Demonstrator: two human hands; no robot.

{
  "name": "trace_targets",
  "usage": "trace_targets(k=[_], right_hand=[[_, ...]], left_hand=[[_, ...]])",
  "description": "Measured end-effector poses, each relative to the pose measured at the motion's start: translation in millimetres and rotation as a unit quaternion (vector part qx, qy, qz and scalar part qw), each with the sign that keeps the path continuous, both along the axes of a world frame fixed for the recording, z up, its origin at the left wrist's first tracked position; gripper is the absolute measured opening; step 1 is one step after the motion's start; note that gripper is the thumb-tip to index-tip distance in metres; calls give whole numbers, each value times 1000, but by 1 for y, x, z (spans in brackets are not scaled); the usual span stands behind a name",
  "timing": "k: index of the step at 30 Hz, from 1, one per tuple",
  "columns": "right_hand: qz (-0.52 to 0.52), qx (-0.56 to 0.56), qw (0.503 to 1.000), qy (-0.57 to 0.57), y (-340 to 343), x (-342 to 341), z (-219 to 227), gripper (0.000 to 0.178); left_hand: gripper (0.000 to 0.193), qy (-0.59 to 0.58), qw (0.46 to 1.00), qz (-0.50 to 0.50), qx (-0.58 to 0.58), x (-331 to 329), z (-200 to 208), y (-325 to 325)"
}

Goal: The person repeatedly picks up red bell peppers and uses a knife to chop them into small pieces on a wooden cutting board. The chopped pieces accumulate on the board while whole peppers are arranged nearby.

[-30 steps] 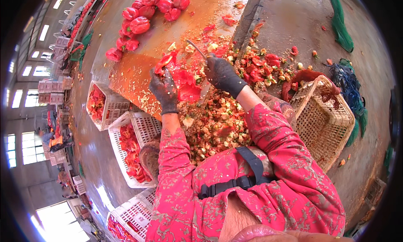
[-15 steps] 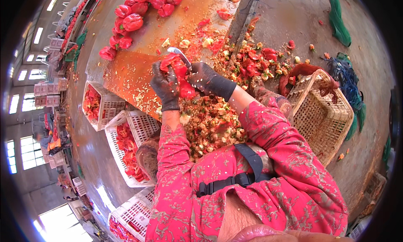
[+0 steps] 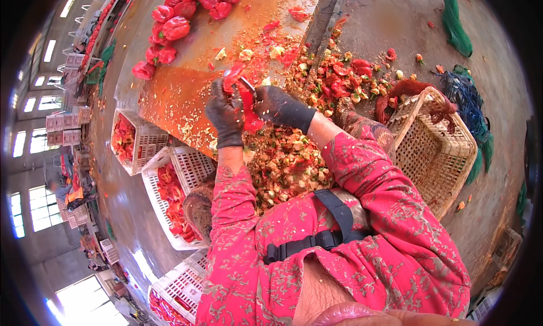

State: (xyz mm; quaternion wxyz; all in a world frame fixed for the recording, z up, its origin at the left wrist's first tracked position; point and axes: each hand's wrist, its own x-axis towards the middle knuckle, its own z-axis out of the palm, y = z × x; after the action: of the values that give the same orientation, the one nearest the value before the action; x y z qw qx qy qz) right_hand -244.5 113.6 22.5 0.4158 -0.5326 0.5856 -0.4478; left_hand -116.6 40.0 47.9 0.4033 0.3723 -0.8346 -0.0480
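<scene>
Both hands wear dark, seed-flecked gloves and meet above the near edge of the work table (image 3: pixel 175 114). My left hand (image 3: pixel 225 114) is closed around a cut-open red bell pepper (image 3: pixel 249 108), whose flesh hangs down between the hands. From the right, my right hand (image 3: pixel 280 106) grips a knife (image 3: pixel 246 84); its blade lies against the upper part of the pepper, and its handle is mostly hidden in the glove. Whole red bell peppers (image 3: pixel 176 28) lie in a group at the table's far left. Pale pepper cores (image 3: pixel 246 55) and seeds are strewn over the tabletop.
White crates with red pepper pieces stand at left: one by the table corner (image 3: pixel 148 148), another nearer (image 3: pixel 161 213), a third at the bottom (image 3: pixel 186 281). Pepper waste (image 3: pixel 288 167) heaps before me. At right are a tan crate (image 3: pixel 447 173) and blue-green netting (image 3: pixel 469 111).
The knife blade has turned and moved down against the pepper, which now hangs narrower and more upright between my hands. Both hands stay in nearly the same place.
</scene>
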Motion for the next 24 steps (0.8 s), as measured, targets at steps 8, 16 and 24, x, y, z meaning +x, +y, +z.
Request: trace_targets(k=[8,16,24], right_hand=[[16,23,983,182,18,9,20,25],[6,47,966,254,19,3,26,24],[-5,12,969,248,17,5,9,24]], left_hand=[[21,-56,997,29,-37,11,16,-13],[20,-1,990,88,-107,-5,32,-13],[23,96,981,94,-136,-18,43,-8]])
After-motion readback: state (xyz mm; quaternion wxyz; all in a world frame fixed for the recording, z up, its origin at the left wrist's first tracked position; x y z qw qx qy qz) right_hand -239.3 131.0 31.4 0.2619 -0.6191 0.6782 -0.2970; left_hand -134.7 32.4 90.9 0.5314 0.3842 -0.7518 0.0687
